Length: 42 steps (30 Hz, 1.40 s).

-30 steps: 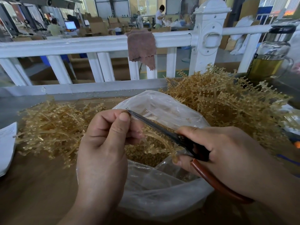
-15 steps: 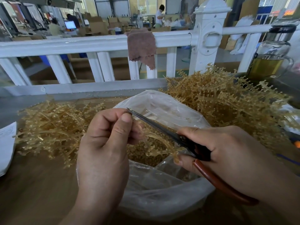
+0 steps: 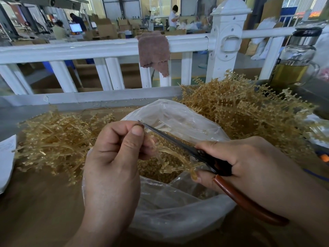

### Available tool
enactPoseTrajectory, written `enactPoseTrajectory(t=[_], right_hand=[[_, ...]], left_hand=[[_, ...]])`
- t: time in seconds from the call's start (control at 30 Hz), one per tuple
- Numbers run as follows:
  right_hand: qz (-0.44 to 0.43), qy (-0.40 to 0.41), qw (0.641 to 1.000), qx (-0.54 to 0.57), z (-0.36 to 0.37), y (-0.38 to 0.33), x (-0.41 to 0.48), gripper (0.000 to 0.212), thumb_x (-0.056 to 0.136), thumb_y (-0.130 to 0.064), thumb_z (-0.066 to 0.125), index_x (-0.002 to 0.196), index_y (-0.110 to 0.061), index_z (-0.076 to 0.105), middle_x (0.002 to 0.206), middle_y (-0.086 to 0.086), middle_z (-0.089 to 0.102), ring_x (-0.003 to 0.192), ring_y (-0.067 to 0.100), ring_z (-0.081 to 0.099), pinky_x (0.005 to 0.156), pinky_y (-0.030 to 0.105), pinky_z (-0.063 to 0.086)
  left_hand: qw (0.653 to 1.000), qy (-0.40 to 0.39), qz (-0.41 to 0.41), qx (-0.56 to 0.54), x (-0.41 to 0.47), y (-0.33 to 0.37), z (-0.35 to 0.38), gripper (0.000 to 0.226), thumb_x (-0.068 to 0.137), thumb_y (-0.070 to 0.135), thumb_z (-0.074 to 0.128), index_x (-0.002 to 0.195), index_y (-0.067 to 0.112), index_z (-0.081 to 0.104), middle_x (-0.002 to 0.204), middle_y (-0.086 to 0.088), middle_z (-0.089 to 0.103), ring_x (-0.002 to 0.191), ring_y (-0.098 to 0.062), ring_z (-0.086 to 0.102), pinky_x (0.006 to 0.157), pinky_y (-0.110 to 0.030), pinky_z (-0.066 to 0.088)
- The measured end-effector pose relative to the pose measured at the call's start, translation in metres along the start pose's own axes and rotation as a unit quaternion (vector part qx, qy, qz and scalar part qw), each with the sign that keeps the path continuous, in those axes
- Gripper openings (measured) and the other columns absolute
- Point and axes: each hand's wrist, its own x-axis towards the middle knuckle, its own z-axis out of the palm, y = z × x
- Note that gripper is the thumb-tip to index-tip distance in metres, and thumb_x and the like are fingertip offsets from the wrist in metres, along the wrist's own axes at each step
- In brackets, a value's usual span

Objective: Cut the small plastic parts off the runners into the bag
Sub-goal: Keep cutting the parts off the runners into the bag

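Head view: the left hand (image 3: 114, 157) is at the centre, its fingers curled and its thumb and forefinger pinching one end of a pale amber runner (image 3: 170, 154). The runner arcs from that pinch toward 4 o'clock, with small studs visible along it, and hangs directly over the mouth of the bag (image 3: 178, 207). The right hand (image 3: 249, 163), at 3 o'clock from the left hand, is wrapped round the scissors (image 3: 178, 141), with one reddish-brown handle projecting past the palm toward 5 o'clock. The blades lie close together and point toward 10 o'clock, with the tip right at the left thumb. The bag is clear plastic and stands open on the brown table (image 3: 35, 202). Cut parts (image 3: 156, 166) form a granular amber heap inside it. A loose pile of runners (image 3: 57, 139) lies at 9 o'clock from the bag. A taller pile (image 3: 240, 111) lies at 2 o'clock. A white railing (image 3: 89, 50) crosses behind at 12 o'clock, with a brown cloth (image 3: 154, 50) draped over its top rail. A glass bottle (image 3: 293, 59) holding yellow liquid stands at 2 o'clock, beyond the taller pile. A white paper (image 3: 6, 157) lies at the 9 o'clock edge.
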Motion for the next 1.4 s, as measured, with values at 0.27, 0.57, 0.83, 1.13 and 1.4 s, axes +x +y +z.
enactPoseTrajectory(t=[0.27,0.57,0.83,1.13,1.4], right_hand=[[0.002,-0.009,1.0,-0.004,0.0,-0.001,0.001,0.058,0.078,-0.068,0.046,0.114,-0.029,0.071,0.074,-0.016,0.072,0.064,-0.004,0.065,0.06,0.017,0.052],[0.018,-0.055,0.996,0.065,0.001,0.006,0.005,0.052,0.075,-0.075,0.055,0.113,-0.04,0.066,0.07,-0.018,0.066,0.056,-0.002,0.061,0.046,0.011,0.04],[0.075,-0.045,0.923,0.374,0.01,0.0,0.001,0.056,0.074,-0.077,0.063,0.109,-0.033,0.066,0.079,0.007,0.073,0.065,0.025,0.074,0.06,0.036,0.061],[0.109,0.091,0.889,0.435,0.028,0.0,0.006,0.042,0.073,-0.052,0.08,0.111,-0.042,0.065,0.085,-0.008,0.077,0.072,0.014,0.075,0.059,0.014,0.055],[0.121,0.14,0.899,0.397,0.027,-0.001,0.007,0.047,0.068,-0.046,0.083,0.111,-0.047,0.064,0.093,-0.013,0.073,0.09,0.001,0.07,0.086,0.028,0.051]], left_hand=[[1.0,0.009,-0.028,0.01,-0.001,0.0,0.0,0.016,0.097,0.028,0.06,0.084,0.029,0.07,0.076,-0.004,0.07,0.069,-0.02,0.065,0.066,-0.027,0.054],[0.994,0.019,-0.096,-0.056,0.006,0.005,0.0,0.021,0.093,0.024,0.058,0.075,0.027,0.07,0.074,-0.006,0.067,0.063,-0.018,0.061,0.059,-0.028,0.054],[0.955,0.039,-0.222,-0.194,0.01,0.008,0.005,0.027,0.105,0.014,0.044,0.084,0.013,0.06,0.071,-0.008,0.064,0.057,-0.015,0.056,0.047,-0.025,0.05],[0.94,-0.029,-0.251,-0.229,0.005,0.013,0.012,0.028,0.103,0.018,0.043,0.08,0.014,0.058,0.071,-0.006,0.062,0.055,-0.018,0.062,0.048,-0.026,0.053],[0.943,-0.086,-0.259,-0.191,-0.005,0.011,0.02,0.006,0.064,0.015,0.068,0.064,0.02,0.07,0.064,-0.008,0.06,0.053,-0.022,0.06,0.046,-0.03,0.052]])
